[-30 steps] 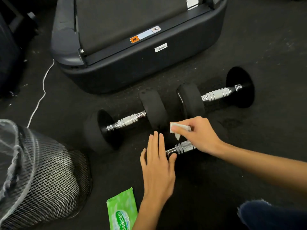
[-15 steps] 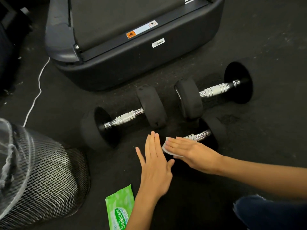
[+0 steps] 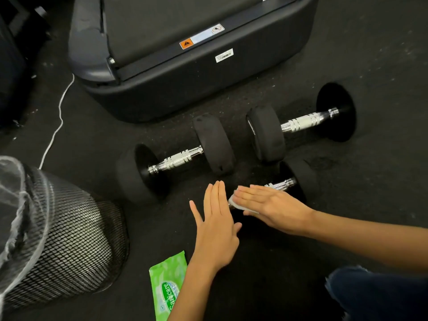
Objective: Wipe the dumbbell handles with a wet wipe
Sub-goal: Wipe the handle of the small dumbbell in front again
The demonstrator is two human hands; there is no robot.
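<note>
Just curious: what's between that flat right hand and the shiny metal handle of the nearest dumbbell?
In the head view, a white wet wipe lies under the right hand, pressed onto the nearest dumbbell's chrome handle.

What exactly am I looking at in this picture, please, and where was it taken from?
This is no machine: a person is working with two bare hands, filmed by a wide-angle camera worn on the head, looking down at a dark gym floor. The right hand, fingers straight, presses a white wet wipe onto the chrome handle of the nearest dumbbell. The left hand lies flat and open on that dumbbell's near end, probably steadying it. Two more dumbbells lie behind. A green wipe packet lies by the left forearm, a black mesh bin stands on the left, and a treadmill base with a white cable is behind.
</note>
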